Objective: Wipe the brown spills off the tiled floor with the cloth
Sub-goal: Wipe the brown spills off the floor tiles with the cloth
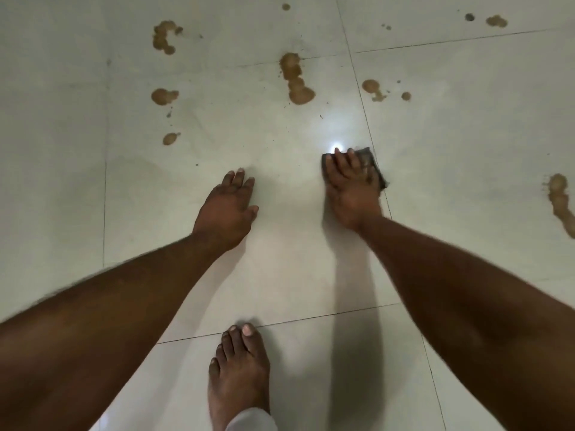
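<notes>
My right hand (351, 185) presses flat on a dark grey cloth (371, 164) lying on the pale tiled floor (280, 259), beside a grout line. My left hand (228, 208) rests flat on the floor with straight fingers, holding nothing. Brown spills lie ahead: a long one (295, 79) beyond the cloth, a curved one (163, 37) at the far left, two blobs (164, 96) (170, 138) on the left, a smaller patch (373, 88) to the right, and a streak (561, 203) at the right edge.
My bare foot (238, 371) stands on the tiles below my hands, with a pale trouser hem (252, 421) at the bottom edge. More small brown spots (496, 21) lie at the far right. A bright light reflection (336, 149) shines by the cloth.
</notes>
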